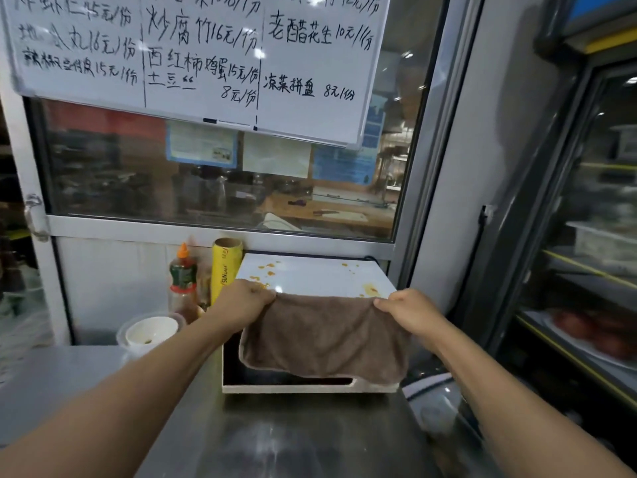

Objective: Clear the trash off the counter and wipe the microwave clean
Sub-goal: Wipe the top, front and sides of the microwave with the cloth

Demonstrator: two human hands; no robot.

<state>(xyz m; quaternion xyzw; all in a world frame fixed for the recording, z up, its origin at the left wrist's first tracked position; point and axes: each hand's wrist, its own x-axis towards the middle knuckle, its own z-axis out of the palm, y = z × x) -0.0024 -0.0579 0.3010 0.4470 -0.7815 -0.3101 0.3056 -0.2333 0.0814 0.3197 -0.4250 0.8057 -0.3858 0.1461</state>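
Microwave (310, 276) top orange-spattered (steel counter (293, 439) beneath, whiteboard (193, 56) above).

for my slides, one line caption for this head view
Both hands hold a brown cloth over the stained white microwave.

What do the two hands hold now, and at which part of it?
Both hold the brown cloth by its upper edge: the left hand pinches the top left corner, the right hand the top right corner.

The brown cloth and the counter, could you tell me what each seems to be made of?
Brown cloth: likely microfibre or terry, matte and fuzzy, draping softly with a stitched edge. Counter: apparently stainless steel, grey with blurred glare.
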